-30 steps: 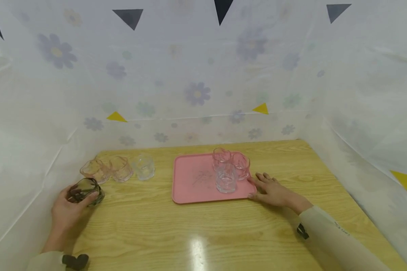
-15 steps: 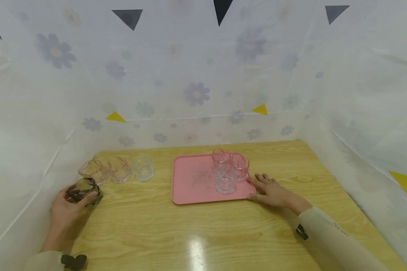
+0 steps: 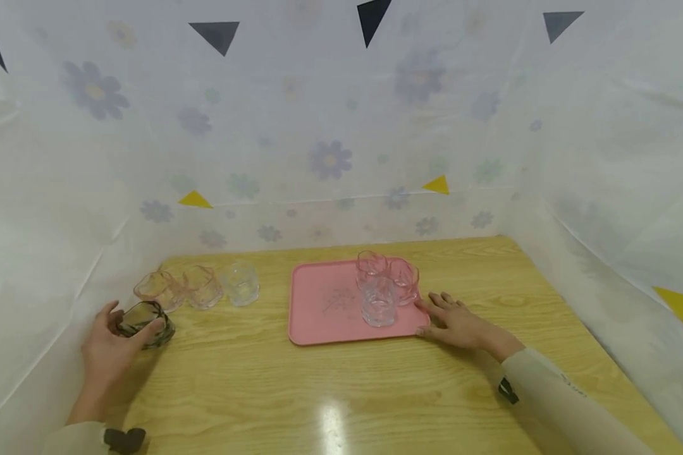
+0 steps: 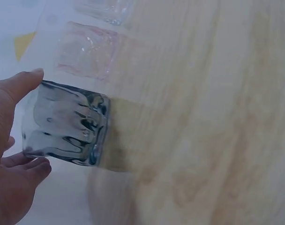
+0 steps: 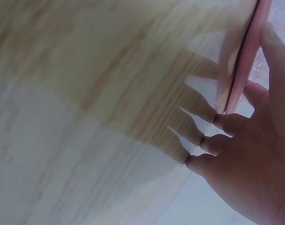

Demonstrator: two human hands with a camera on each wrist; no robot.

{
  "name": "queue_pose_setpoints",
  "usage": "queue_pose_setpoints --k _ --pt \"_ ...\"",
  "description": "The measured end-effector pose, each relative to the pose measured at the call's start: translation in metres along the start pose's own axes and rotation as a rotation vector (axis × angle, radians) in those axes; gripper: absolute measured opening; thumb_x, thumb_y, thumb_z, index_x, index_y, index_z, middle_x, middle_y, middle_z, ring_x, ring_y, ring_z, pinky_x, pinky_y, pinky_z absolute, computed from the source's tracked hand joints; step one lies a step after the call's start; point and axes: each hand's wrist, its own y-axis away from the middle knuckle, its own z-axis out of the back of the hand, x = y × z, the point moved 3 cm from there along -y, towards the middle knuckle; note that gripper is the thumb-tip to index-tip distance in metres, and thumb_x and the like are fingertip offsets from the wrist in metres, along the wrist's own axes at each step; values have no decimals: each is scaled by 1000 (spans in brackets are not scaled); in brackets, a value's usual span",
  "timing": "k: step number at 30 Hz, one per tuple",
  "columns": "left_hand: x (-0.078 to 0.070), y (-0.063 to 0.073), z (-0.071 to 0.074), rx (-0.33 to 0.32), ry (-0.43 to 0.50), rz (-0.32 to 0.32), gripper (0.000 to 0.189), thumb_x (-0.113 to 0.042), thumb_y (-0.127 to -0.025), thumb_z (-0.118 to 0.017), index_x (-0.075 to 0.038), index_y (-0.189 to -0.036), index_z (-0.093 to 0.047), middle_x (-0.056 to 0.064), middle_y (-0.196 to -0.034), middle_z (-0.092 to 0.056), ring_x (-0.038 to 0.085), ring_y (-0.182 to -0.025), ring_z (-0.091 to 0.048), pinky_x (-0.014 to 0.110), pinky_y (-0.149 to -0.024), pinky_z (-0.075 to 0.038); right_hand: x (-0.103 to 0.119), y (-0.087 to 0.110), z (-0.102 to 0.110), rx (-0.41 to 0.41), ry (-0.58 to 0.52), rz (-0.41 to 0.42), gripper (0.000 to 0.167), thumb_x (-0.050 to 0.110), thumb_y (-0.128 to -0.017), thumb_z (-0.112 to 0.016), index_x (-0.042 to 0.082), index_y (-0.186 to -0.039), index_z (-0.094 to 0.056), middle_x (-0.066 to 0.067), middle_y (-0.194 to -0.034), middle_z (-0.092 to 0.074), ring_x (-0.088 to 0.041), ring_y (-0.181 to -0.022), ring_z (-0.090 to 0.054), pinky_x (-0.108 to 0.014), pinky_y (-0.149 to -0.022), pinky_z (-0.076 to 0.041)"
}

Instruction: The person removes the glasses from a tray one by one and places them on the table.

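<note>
A smoky grey drinking glass (image 3: 164, 336) stands upright on the wooden table at the left. My left hand (image 3: 109, 346) is around its rim, the fingers loosened and spread. In the left wrist view, thumb and fingers lie at opposite sides of the grey glass (image 4: 70, 124), right at its rim. My right hand (image 3: 455, 321) lies flat with spread fingers at the right edge of a pink tray (image 3: 319, 325), its thumb and index finger at the tray's rim. On the tray stand a clear glass (image 3: 379, 306) and two pinkish glasses (image 3: 404, 278) close together.
Behind the grey glass, two pink-tinted glasses (image 3: 202, 287) and a clear glass (image 3: 241, 284) stand in a row on the table (image 3: 262, 392). White cloth walls (image 3: 330, 101) with flowers and triangles enclose the back and sides.
My left fingers have loosened around the grey glass, the index finger lifting away from its side. The grey glass stays in place, and the right hand has not moved.
</note>
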Motion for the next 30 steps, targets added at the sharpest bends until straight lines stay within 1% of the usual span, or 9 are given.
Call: queue_pose_setpoints --k 2,4,6,10,13,15,17,25,30 --pt "-6 -1 2 -8 9 -16 104 -44 -94 -80 -8 -169 -17 36 -160 -40 52 -139 -48 39 -103 -54 0 0 -1 1 9 -2 81 62 -104 -55 15 -166 -33 -31 -171 -22 -58 -158 -12 -79 -123 -10" --pt "-14 -1 4 -31 23 -45 102 -41 -94 -80 -8 -169 -19 36 -161 -39 58 -144 -42 61 -114 -45 0 0 -1 -1 8 -3 81 62 -104 -55 15 -166 -34 -31 -170 -23 -58 -158 -12 -79 -122 -10" --pt "-23 -2 5 -71 18 -98 99 -36 -92 -82 -6 -167 -25 36 -159 -42 59 -144 -42 69 -113 -39 1 1 -1 -5 5 -3 81 62 -103 -55 15 -166 -34 -31 -170 -23 -58 -157 -12 -79 -123 -10" --pt "-43 1 1 -102 9 -185 90 -29 -93 -83 -7 -164 -33 35 -155 -48 58 -142 -46 61 -117 -42 0 0 0 -7 -1 -2 82 63 -103 -55 15 -166 -34 -31 -170 -23 -58 -158 -12 -79 -123 -10" --pt "-56 6 -8 -73 39 -223 85 -31 -96 -80 -12 -165 -34 32 -152 -52 55 -138 -52 28 -117 -47 -1 -1 -1 -5 6 -1 82 63 -103 -55 15 -166 -34 -31 -171 -23 -58 -158 -12 -79 -123 -10" --pt "-66 9 -19 -46 69 -250 83 -32 -97 -78 -13 -164 -35 29 -150 -55 52 -137 -54 6 -107 -41 -2 -2 -2 -5 12 -1 82 63 -103 -54 16 -167 -34 -31 -171 -22 -58 -158 -12 -78 -123 -10" --pt "-77 13 -31 -9 109 -295 79 -30 -98 -77 -11 -163 -37 28 -147 -57 50 -135 -56 -4 -97 -35 -3 -2 -2 -8 14 0 82 63 -103 -54 16 -167 -33 -31 -171 -22 -58 -158 -12 -78 -123 -10" --pt "-118 29 -86 160 224 -479 66 -18 -97 -79 -11 -156 -49 26 -143 -60 45 -133 -58 -2 -101 -38 -3 -2 -3 -7 10 -1 83 64 -103 -54 15 -167 -32 -30 -171 -22 -57 -158 -12 -78 -123 -10" --pt "-137 37 -121 246 311 -514 66 -15 -95 -80 -15 -154 -52 20 -142 -64 40 -134 -60 28 -109 -53 -3 -2 -3 -9 1 -3 83 64 -103 -55 16 -167 -32 -30 -172 -21 -57 -158 -11 -77 -124 -9"
